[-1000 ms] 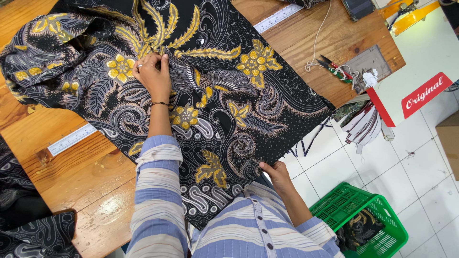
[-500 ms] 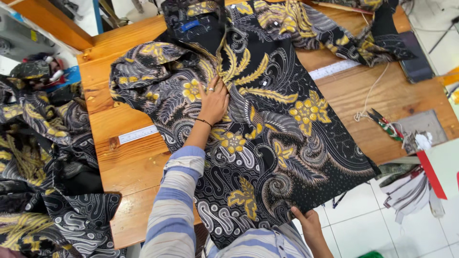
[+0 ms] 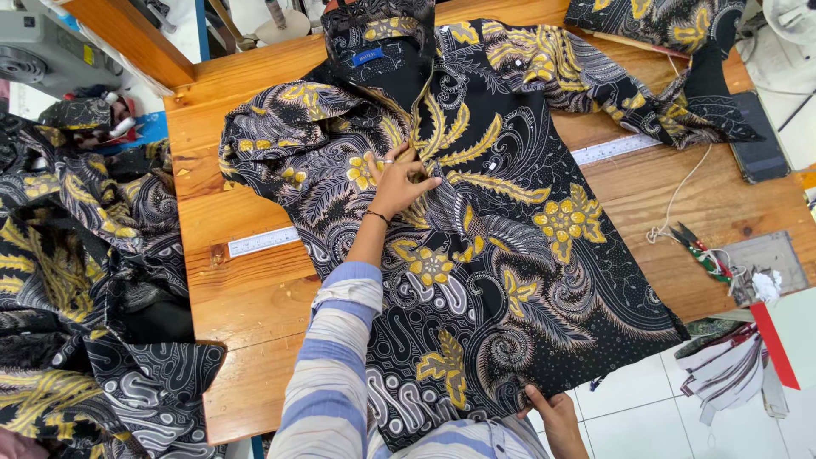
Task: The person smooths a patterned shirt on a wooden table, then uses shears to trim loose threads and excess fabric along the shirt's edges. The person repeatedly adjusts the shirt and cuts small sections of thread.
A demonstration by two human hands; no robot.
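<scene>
Two hands of mine rest on one black shirt [image 3: 476, 255] patterned in gold and grey, spread front-up on the wooden table [image 3: 246, 289]. Off to my left, more of the same patterned cloth [image 3: 76, 280] lies heaped beside the table. My left hand [image 3: 398, 183] lies nearly flat and loosely open on the chest, fingers at the front opening below the collar, gripping nothing. The shirt stretches from there toward me. My right hand [image 3: 552, 412] pinches the hem at the table's near edge. Further right, small snips [image 3: 697, 248] lie near a string.
</scene>
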